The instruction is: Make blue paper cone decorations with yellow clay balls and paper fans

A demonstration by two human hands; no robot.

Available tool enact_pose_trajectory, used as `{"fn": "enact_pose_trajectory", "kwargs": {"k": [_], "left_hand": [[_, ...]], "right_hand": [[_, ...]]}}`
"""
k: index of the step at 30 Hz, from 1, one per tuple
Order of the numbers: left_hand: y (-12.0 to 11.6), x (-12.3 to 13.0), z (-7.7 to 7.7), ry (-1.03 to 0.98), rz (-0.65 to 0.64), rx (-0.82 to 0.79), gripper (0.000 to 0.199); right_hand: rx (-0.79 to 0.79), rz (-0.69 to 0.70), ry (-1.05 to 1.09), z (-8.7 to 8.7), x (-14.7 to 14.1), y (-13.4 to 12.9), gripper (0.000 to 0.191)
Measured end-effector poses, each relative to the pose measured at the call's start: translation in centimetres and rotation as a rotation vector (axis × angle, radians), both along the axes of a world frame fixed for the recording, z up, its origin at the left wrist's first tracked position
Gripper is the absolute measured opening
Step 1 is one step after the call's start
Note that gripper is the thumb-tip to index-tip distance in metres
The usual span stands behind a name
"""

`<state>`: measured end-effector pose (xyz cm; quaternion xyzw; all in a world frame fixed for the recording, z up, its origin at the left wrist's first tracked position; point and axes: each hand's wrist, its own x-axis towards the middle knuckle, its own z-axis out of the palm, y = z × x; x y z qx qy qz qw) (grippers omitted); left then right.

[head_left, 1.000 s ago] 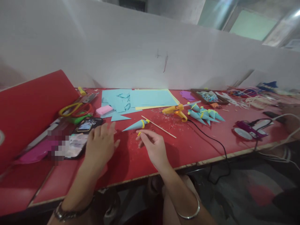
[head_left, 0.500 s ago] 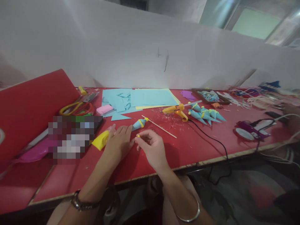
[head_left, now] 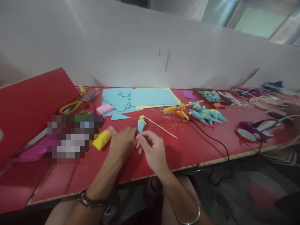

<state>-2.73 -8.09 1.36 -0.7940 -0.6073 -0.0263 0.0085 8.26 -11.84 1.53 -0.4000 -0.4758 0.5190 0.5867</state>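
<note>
A light-blue paper cone (head_left: 141,125) with yellow clay trim and a yellow ball at its top points away from me, just beyond my fingertips. My left hand (head_left: 123,142) is closed at its lower end, the fingertips partly hidden. Close beside it, my right hand (head_left: 153,149) has thumb and fingers pinched together near the cone's hidden tip. Whatever sits in that pinch does not show. A thin wooden stick (head_left: 160,127) lies just right of the cone. Left of my left hand is a yellow packet of clay (head_left: 102,140).
On the red table (head_left: 187,150), an orange glue gun (head_left: 175,110) trails a black cord. Finished blue cones (head_left: 206,115) lie right of it. Behind are blue paper sheets (head_left: 154,97), with scissors (head_left: 70,107) at left. A purple device (head_left: 253,131) stands at right, near another person's arm.
The cone has swung from slanting right to pointing away from me. My left hand has shifted right, closer to my right hand. The yellow bit in my right fingers is now out of sight.
</note>
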Motion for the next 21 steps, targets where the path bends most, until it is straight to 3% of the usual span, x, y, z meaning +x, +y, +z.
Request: {"fn": "enact_pose_trajectory", "kwargs": {"k": [6,11,21], "left_hand": [[-0.5,0.4,0.8,-0.05,0.065,-0.083,0.017],[-0.3,0.1,0.7,-0.105,0.055,-0.136,0.02],[-1.0,0.3,1.2,0.077,0.183,-0.143,0.037]], "right_hand": [[0.075,-0.033,-0.052,-0.5,-0.1,0.3,0.015],[0.059,0.025,0.009,-0.6,-0.2,0.3,0.019],[0.095,-0.086,-0.079,-0.4,0.5,0.8,0.014]]}}
